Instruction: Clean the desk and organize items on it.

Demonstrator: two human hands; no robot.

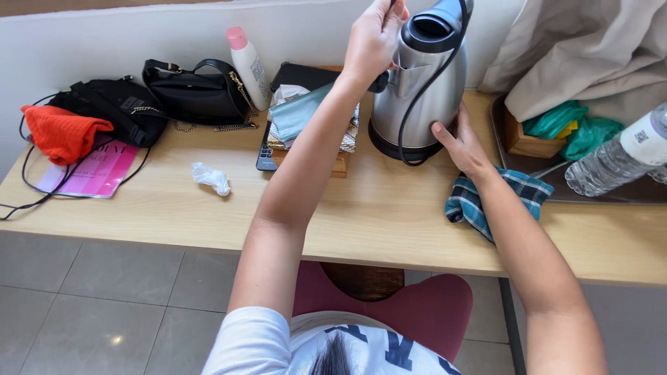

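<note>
The steel electric kettle stands upright on the wooden desk, near its back edge, with its black power cord looping down over its front. The left hand is raised beside the kettle's top, fingers pinched together on the upper end of that cord. The right hand lies flat against the kettle's lower right side, fingers spread and not closed on anything.

If the left hand pulls the cord hard, the kettle could tip, since only an open palm steadies its base. The slack loop could also catch under the base. Left of the kettle, a heap of folded cloths on a small wooden box sits close enough to be knocked. Just below the right hand lies a checked cloth, which could be dragged along by the wrist.
</note>
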